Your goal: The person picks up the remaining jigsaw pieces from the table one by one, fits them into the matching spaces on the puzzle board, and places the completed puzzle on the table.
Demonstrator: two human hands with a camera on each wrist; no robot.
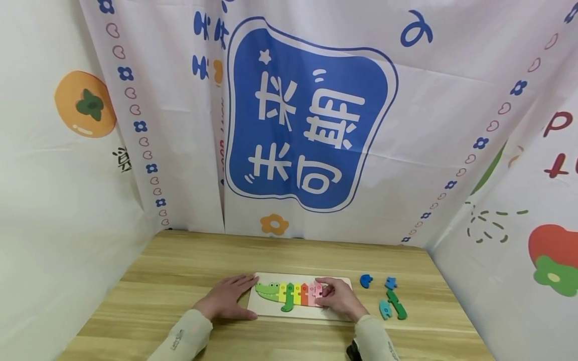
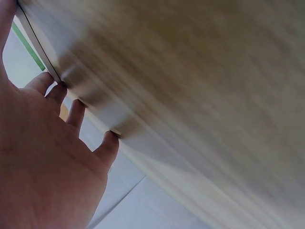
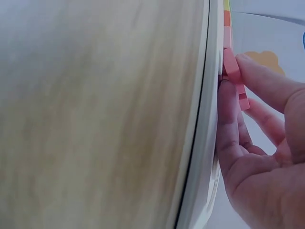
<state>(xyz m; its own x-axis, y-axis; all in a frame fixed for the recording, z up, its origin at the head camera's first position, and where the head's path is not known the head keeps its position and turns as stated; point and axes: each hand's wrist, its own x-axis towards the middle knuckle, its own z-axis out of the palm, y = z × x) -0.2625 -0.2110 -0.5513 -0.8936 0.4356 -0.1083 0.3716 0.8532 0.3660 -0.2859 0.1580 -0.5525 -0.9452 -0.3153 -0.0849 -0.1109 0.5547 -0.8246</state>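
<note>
A pale wooden puzzle board (image 1: 266, 310) lies on the table, bearing a row of crocodile puzzle pieces: a green head (image 1: 268, 291), a green leg piece (image 1: 289, 300), then yellow, red and pink ones. Between thumb and fingers, my right hand (image 1: 339, 299) pinches a pink puzzle piece (image 3: 232, 66) at the right end of the row. That piece sits slightly tilted in the right wrist view. Spread flat, my left hand (image 1: 227, 298) rests at the board's left edge, fingertips touching the board and table.
Right of the board lie loose pieces: a dark blue one (image 1: 366, 281), a blue one (image 1: 391, 283), a light blue one (image 1: 385, 309) and a long green one (image 1: 397, 304). A printed curtain (image 1: 420, 100) hangs behind the wooden table (image 1: 180, 260).
</note>
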